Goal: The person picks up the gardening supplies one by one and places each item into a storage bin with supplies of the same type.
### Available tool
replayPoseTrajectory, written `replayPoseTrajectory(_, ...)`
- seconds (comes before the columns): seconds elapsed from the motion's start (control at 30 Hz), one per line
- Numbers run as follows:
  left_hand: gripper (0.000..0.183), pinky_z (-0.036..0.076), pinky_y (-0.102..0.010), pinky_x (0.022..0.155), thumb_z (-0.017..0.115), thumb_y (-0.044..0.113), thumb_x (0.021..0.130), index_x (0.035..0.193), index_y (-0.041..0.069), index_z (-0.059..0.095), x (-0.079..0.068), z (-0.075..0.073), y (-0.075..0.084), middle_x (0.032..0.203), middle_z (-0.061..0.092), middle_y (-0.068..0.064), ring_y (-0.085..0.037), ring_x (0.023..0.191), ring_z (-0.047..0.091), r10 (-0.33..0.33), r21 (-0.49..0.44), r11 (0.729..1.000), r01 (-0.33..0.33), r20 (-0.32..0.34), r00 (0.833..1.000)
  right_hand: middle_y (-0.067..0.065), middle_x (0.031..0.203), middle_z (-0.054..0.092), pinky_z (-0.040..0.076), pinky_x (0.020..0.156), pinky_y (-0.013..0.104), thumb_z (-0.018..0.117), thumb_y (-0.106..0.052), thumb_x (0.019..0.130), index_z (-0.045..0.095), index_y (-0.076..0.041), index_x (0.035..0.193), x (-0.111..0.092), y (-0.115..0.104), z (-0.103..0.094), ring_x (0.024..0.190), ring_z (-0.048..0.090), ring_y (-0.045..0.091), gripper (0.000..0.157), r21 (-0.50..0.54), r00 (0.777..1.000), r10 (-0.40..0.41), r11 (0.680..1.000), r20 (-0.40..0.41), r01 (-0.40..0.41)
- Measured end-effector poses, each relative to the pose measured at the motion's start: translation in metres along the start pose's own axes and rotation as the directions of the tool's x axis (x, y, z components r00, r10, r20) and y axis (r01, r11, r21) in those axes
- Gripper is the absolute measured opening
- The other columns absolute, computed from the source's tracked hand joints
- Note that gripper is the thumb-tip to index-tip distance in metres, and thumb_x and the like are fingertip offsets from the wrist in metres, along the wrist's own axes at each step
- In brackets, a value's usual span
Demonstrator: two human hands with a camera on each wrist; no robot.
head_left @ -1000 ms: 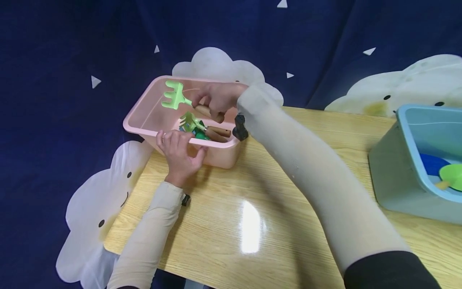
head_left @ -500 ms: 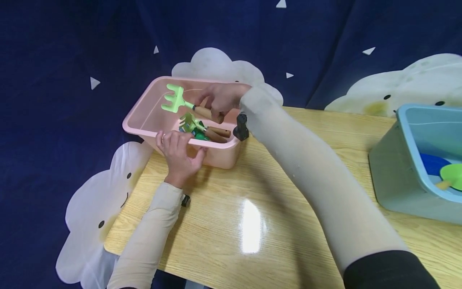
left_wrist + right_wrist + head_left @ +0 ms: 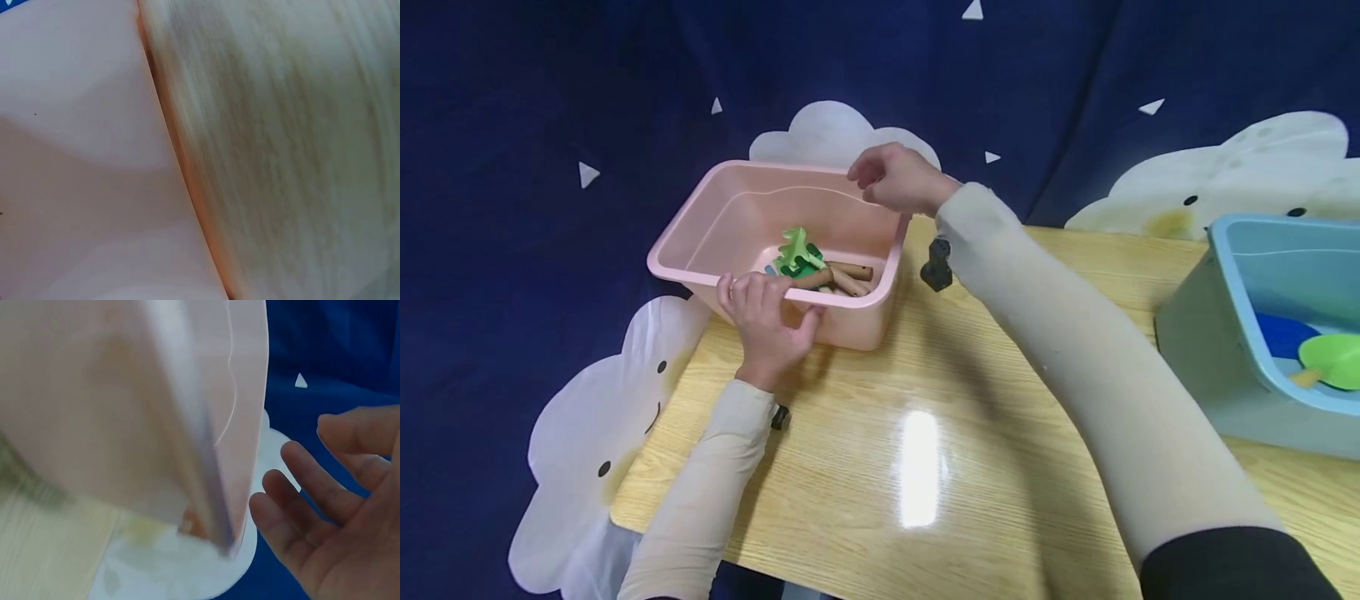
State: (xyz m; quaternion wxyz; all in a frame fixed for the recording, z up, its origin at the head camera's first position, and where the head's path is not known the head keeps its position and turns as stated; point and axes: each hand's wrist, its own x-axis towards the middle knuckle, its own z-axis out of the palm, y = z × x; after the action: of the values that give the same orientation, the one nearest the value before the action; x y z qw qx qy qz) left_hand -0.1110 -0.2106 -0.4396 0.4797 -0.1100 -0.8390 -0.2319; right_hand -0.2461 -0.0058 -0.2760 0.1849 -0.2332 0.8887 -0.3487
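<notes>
A pink plastic bin (image 3: 700, 279) stands on the table at centre left in the head view. My left hand (image 3: 767, 325) grips its near rim, fingers over the edge and thumb on the outer wall. Inside lie light green toy garden rakes (image 3: 793, 247) with wooden handles (image 3: 850, 271), over some dark green and blue pieces partly hidden by the rim. My right hand (image 3: 898, 177) is above the bin's far right corner, fingers loosely bent and holding nothing. In the right wrist view the fingers (image 3: 312, 481) are spread apart beside the bin wall (image 3: 244, 381).
A blue-grey bin (image 3: 1217, 358) stands at the right, holding a light green toy shovel (image 3: 1333, 358) and a blue piece (image 3: 1285, 335). The wooden table (image 3: 865, 450) lies between the bins. A dark blue curtain (image 3: 1037, 92) and white cloud shapes (image 3: 1240, 187) border the table.
My right hand has let go of a light green rake, which now lies in the pink bin, and has moved up and right. The left hand stays on the rim.
</notes>
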Motion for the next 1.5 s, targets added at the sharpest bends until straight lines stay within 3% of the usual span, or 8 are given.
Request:
replayPoseTrajectory(0.23, 0.047, 0.018, -0.063, 0.109, 0.068, 0.045, 0.077, 0.094, 0.002, 0.061, -0.002, -0.001, -0.007, 0.088, 0.057, -0.016, -0.036, 0.096, 0.046, -0.015, -0.018, 1.000, 0.015, 0.011, 1.000, 0.014, 0.134, 0.062, 0.048, 0.102, 0.039, 0.050, -0.009, 0.094, 0.061, -0.007, 0.130, -0.022, 0.026, -0.012, 0.121, 0.058, 0.024, 0.037, -0.055, 0.998, -0.038, 0.998, -0.051, 0.035)
replayPoseTrajectory(0.47, 0.049, 0.017, -0.062, 0.110, 0.067, 0.048, 0.078, 0.094, 0.002, 0.061, 0.002, 0.001, -0.013, 0.087, 0.056, -0.016, -0.036, 0.095, 0.046, -0.010, -0.028, 1.000, 0.010, 0.001, 1.000, 0.014, 0.127, 0.066, 0.046, 0.103, 0.045, 0.054, -0.009, 0.092, 0.064, -0.006, 0.124, -0.066, 0.051, -0.017, 0.116, 0.060, 0.027, 0.034, -0.107, 0.982, -0.116, 0.989, -0.146, 0.101)
replayPoseTrajectory(0.8, 0.045, 0.018, -0.061, 0.109, 0.066, 0.044, 0.076, 0.092, 0.001, 0.060, -0.004, -0.009, -0.015, 0.085, 0.055, -0.016, -0.035, 0.092, 0.045, -0.021, -0.016, 1.000, 0.021, -0.030, 0.999, 0.009, 0.123, 0.066, 0.053, 0.094, 0.043, 0.058, -0.009, 0.095, 0.066, -0.008, 0.119, -0.143, 0.080, 0.011, 0.113, 0.062, 0.023, 0.025, 0.102, 0.966, -0.066, 0.990, -0.252, 0.094)
replayPoseTrajectory(0.97, 0.049, 0.018, -0.060, 0.110, 0.065, 0.048, 0.078, 0.092, 0.001, 0.061, -0.002, -0.012, -0.016, 0.085, 0.055, -0.016, -0.035, 0.093, 0.046, -0.017, -0.026, 1.000, 0.016, -0.043, 0.999, 0.006, 0.125, 0.065, 0.053, 0.088, 0.031, 0.056, -0.012, 0.098, 0.065, -0.012, 0.122, -0.177, 0.099, 0.028, 0.110, 0.062, 0.018, 0.025, 0.168, 0.965, 0.004, 0.985, -0.262, 0.042)
replayPoseTrajectory(1.1, 0.050, 0.017, -0.059, 0.110, 0.064, 0.049, 0.078, 0.091, 0.001, 0.061, -0.002, -0.012, -0.018, 0.085, 0.055, -0.016, -0.036, 0.093, 0.045, -0.015, -0.027, 1.000, 0.014, -0.053, 0.998, 0.003, 0.124, 0.065, 0.051, 0.086, 0.023, 0.056, -0.014, 0.099, 0.064, -0.016, 0.122, -0.189, 0.111, 0.034, 0.109, 0.062, 0.016, 0.025, 0.201, 0.959, 0.076, 0.979, -0.275, -0.020)
replayPoseTrajectory(1.23, 0.048, 0.017, -0.059, 0.110, 0.065, 0.047, 0.076, 0.090, 0.001, 0.062, -0.001, -0.009, -0.019, 0.085, 0.055, -0.016, -0.036, 0.093, 0.045, -0.015, -0.034, 0.999, 0.013, -0.063, 0.998, 0.003, 0.123, 0.066, 0.051, 0.086, 0.023, 0.056, -0.016, 0.099, 0.065, -0.017, 0.122, -0.195, 0.119, 0.034, 0.108, 0.063, 0.015, 0.024, 0.198, 0.952, 0.097, 0.980, -0.292, -0.039)
replayPoseTrajectory(1.4, 0.046, 0.017, -0.058, 0.114, 0.061, 0.045, 0.079, 0.096, 0.002, 0.063, 0.001, -0.009, -0.018, 0.089, 0.058, -0.017, -0.037, 0.097, 0.048, -0.011, -0.012, 1.000, 0.011, -0.019, 1.000, 0.004, 0.124, 0.065, 0.051, 0.085, 0.022, 0.056, -0.018, 0.100, 0.064, -0.016, 0.122, -0.202, 0.126, 0.033, 0.108, 0.063, 0.016, 0.024, 0.162, 0.953, 0.083, 0.986, -0.291, -0.037)
replayPoseTrajectory(1.5, 0.051, 0.016, -0.059, 0.117, 0.053, 0.048, 0.086, 0.105, 0.003, 0.065, 0.000, -0.014, -0.016, 0.100, 0.063, -0.019, -0.038, 0.106, 0.052, -0.019, 0.020, 1.000, 0.018, 0.036, 0.999, 0.006, 0.123, 0.066, 0.052, 0.084, 0.022, 0.056, -0.015, 0.099, 0.064, -0.014, 0.122, -0.209, 0.130, 0.033, 0.107, 0.064, 0.019, 0.025, 0.103, 0.959, 0.032, 0.995, -0.283, -0.003)
